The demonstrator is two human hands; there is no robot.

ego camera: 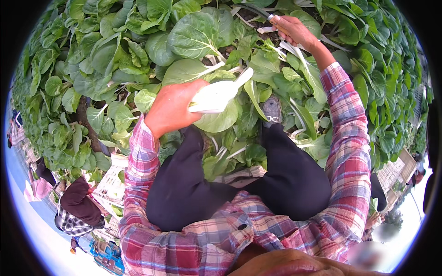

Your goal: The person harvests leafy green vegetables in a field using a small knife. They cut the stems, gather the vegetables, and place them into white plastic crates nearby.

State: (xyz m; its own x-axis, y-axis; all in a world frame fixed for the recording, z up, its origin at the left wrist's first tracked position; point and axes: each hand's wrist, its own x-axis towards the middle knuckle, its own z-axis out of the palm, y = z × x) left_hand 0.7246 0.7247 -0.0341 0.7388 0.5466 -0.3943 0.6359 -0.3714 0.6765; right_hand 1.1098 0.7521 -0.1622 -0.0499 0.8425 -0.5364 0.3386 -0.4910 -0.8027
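My left hand (176, 107) grips a head of leafy greens, perhaps bok choy, by its pale stalks (217, 95), with the white root end pointing up and right. Farther out and to the right, my right hand (297, 31) is closed around the wooden handle of a curved knife (257, 11). The dark blade reaches left among the leaves at the top of the view. Just below the blade, a cut white stem end (265, 30) lies near the soil. Loose leaves with white stalks (302, 63) lie under my right wrist.
Dense standing greens (103, 51) rise to the left, with more (373, 69) to the right. My shoe (272, 109) rests among fallen leaves between the rows. White crates (112, 176) stand behind on the left, near a crouching person (79, 207). A blue vehicle (107, 255) is farther off.
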